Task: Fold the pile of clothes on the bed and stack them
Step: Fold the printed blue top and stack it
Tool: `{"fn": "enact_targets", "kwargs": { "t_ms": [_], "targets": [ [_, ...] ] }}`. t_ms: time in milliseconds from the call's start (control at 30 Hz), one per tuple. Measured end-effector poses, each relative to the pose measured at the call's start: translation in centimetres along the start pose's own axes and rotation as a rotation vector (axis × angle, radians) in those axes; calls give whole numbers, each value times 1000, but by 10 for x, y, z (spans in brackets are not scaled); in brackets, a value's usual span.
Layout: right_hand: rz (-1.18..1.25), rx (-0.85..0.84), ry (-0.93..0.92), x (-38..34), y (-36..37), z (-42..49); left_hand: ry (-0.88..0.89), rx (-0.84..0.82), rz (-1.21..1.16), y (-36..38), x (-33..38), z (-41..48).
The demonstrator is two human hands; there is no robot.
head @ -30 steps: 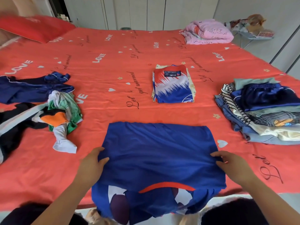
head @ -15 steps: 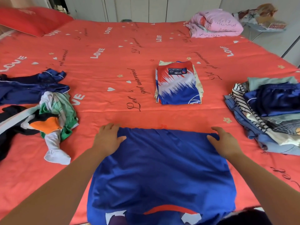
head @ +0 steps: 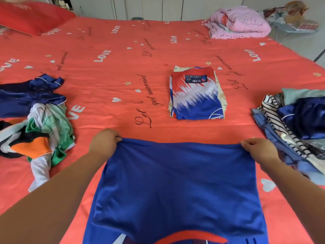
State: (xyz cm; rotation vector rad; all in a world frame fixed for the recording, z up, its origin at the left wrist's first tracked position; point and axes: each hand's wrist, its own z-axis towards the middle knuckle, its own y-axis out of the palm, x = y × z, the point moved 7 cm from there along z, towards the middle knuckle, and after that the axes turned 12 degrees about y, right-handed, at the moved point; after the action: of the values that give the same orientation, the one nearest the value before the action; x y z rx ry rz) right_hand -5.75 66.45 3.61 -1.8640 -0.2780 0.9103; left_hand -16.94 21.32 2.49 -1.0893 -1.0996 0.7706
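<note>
On the red bed (head: 123, 71), outstretched left grip (head: 103, 144) and right grip (head: 259, 150) pinching the blue shirt (head: 175, 182) corners

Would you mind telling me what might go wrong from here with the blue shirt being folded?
1. The left hand and right hand pinch only the far corners of the blue shirt; a grip could slip and the fold go crooked.
2. The shirt's near end hangs off the bed, so it may slide.
3. The right hand sits close to the folded stack on the right and could nudge it.
</note>
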Motion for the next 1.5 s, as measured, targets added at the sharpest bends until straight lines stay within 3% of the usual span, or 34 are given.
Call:
{"fn": "enact_targets", "kwargs": {
  "t_ms": [100,200,267,333,467,833,967,1300,1500],
  "targets": [
    [-77,-81,-56,0,21,1,-23,-56,-87,23,-1,-4],
    [-80,-139,-207,-8,28,-4,64,-301,-36,38,1,-9],
    [-227,-267,-289,-10,37,-11,108,-419,-12,40,2,-11],
    [-431,-258,-354,-11,41,-16,157,-445,14,36,10,-9],
    [-456,-127,-419,-25,16,-30,241,-275,-60,-3,27,-12],
    [32,1,-534,-32,-109,-136,273,106,-307,-132,61,-91],
    [-4,95,-609,-26,-157,-181,311,204,-322,-185,84,-132],
    [139,71,-687,-27,-267,-268,434,412,-273,-310,117,-231],
    [219,87,-700,-67,-314,-261,414,528,-242,-361,124,-209]
  ]
}}
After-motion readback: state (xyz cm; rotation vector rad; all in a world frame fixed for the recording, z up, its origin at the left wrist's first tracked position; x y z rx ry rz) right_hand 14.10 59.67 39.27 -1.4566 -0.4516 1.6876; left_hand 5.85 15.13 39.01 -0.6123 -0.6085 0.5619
